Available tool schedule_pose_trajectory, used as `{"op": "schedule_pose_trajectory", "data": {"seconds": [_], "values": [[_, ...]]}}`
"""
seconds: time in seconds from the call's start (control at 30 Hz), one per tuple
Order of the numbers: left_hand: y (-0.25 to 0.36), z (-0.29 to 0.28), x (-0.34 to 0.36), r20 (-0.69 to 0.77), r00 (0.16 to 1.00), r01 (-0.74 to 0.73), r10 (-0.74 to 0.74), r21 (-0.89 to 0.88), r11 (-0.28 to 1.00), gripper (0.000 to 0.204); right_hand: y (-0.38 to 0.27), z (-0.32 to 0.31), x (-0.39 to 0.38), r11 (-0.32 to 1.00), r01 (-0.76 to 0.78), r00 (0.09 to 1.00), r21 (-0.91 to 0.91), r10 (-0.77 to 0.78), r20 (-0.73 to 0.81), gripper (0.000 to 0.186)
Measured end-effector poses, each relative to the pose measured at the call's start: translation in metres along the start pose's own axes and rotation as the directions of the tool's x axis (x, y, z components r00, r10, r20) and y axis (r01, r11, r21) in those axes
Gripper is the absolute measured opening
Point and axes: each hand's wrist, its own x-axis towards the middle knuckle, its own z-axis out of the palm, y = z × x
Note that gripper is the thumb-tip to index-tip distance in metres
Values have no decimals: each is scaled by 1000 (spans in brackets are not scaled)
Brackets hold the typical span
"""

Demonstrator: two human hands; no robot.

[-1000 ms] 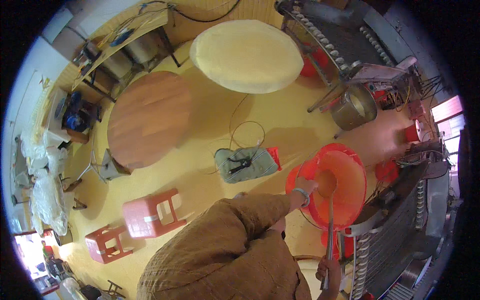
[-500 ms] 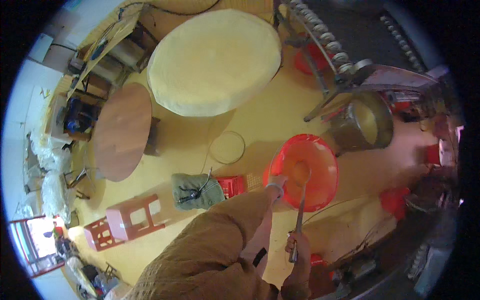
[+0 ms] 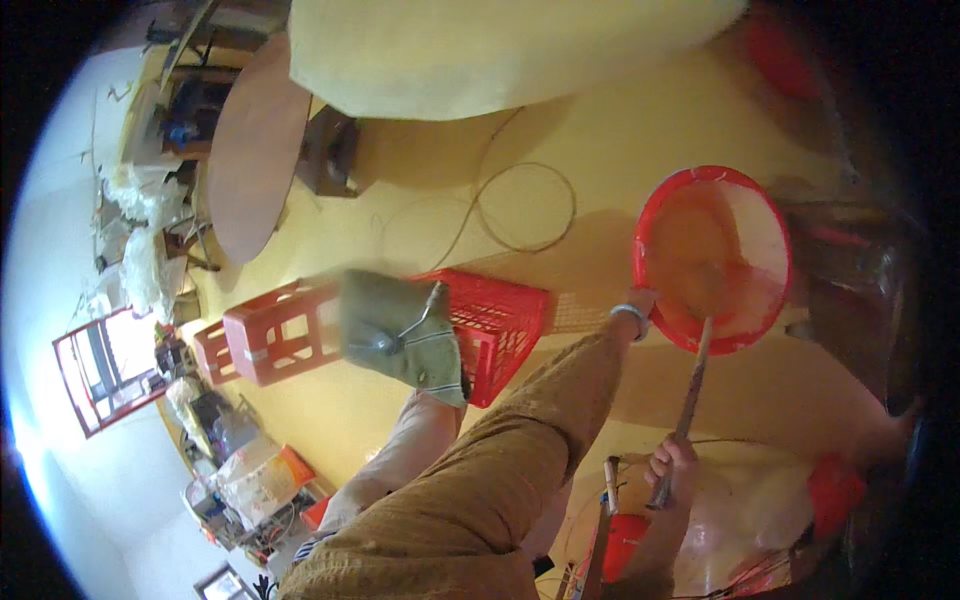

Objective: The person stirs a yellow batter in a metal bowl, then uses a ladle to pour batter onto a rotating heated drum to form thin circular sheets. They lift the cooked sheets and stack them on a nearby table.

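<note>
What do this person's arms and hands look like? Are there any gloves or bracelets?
No gloves! The left hand has a pale, bluish-white bracelet around its wrist. A baggy, wrinkly brown sleeve covers the left arm almost down to it. The right hand is bare too, with no bracelet that I can see and no sleeve over the wrist.

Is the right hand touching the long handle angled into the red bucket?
Touching. The head view shows the right hand with fingers curled around the long handle.
</note>
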Motion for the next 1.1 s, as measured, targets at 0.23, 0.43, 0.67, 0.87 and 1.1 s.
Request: {"op": "schedule_pose_trajectory", "data": {"seconds": [0.23, 0.43, 0.67, 0.87, 1.1], "values": [[15, -72, -117, 307, 910, -411, 279, 592, 693, 65, 7, 11, 9, 999, -12, 998, 36, 15, -64, 10], [152, -265, -272, 432, 588, -582, 684, 813, -14, 61, -2, 78, -41, 999, -28, 993, -15, 26, -115, 14], [247, -345, -238, 397, 916, -331, 61, 831, -447, 94, 23, 82, -33, 995, -99, 961, -5, 97, 260, 17], [256, -356, -207, 352, 914, -396, -203, 885, -246, 78, 39, 84, -16, 996, -83, 996, 35, 84, -13, 14], [257, -409, -216, 316, 920, -368, -231, 899, -237, 64, 52, 133, -40, 999, 3, 986, -49, -11, -167, 15]]}}
